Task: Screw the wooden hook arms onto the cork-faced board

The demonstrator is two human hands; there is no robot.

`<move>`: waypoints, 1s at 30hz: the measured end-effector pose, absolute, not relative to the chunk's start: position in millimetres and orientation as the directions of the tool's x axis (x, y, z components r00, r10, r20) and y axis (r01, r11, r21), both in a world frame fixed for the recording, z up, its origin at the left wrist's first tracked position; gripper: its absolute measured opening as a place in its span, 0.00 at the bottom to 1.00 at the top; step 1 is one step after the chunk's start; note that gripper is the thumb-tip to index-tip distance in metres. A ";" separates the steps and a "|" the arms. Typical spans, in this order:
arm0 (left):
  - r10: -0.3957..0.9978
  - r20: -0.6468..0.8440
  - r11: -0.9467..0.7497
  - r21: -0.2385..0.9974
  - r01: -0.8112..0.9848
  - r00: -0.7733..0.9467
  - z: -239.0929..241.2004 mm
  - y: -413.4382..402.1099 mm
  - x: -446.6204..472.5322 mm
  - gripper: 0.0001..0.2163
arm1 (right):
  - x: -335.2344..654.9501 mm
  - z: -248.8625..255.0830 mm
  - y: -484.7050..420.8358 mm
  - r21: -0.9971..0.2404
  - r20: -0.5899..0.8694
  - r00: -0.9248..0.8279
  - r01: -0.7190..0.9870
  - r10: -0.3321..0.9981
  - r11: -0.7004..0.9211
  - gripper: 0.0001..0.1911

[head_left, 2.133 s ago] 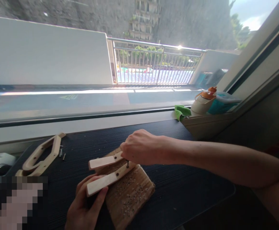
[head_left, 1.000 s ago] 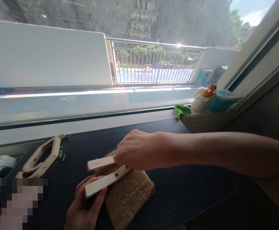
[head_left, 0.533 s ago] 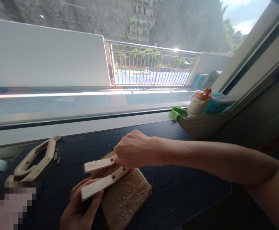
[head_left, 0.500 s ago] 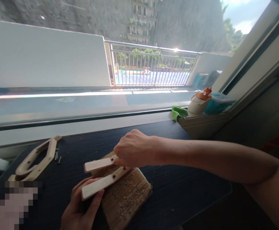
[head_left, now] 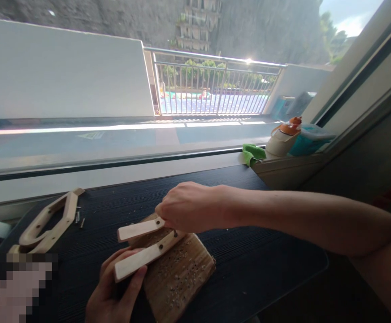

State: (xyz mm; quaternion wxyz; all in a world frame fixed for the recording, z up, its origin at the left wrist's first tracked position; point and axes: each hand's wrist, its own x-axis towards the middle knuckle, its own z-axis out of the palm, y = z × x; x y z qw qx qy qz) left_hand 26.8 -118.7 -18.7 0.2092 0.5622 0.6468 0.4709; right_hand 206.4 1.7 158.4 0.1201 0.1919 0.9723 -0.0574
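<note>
The left hand [head_left: 113, 289] is pinching a pale, dark-holed wooden bar [head_left: 141, 262] over a pitted brown board [head_left: 182, 276]; the right hand [head_left: 190, 207] is sitting curled, its grip hidden.

Bare left hand [head_left: 110, 289], bare right hand [head_left: 192, 206] with rounded knuckles [head_left: 184, 186], right arm [head_left: 283, 213] bare past the elbow [head_left: 388, 240]
</note>
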 end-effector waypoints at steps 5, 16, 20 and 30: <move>0.911 0.277 -0.087 0.854 0.513 -0.305 -25.8 -115.4 25.8 0.14 | 203.7 153.8 -0.8 -0.058 -0.246 -0.797 0.580 0.552 0.812 0.14; 0.901 0.307 -0.109 0.845 0.524 -0.307 -24.7 -114.9 26.6 0.13 | 211.1 179.4 -11.9 -0.028 -0.361 -0.881 0.339 0.307 0.940 0.09; 0.899 0.331 -0.140 0.837 0.529 -0.287 -22.2 -115.0 28.1 0.12 | 212.3 169.2 -12.3 -0.053 -0.337 -0.897 0.321 0.286 0.946 0.09; 0.887 0.347 -0.131 0.822 0.555 -0.305 -27.0 -113.8 25.7 0.14 | 209.6 157.9 -3.5 -0.007 -0.268 -0.801 0.557 0.535 0.830 0.15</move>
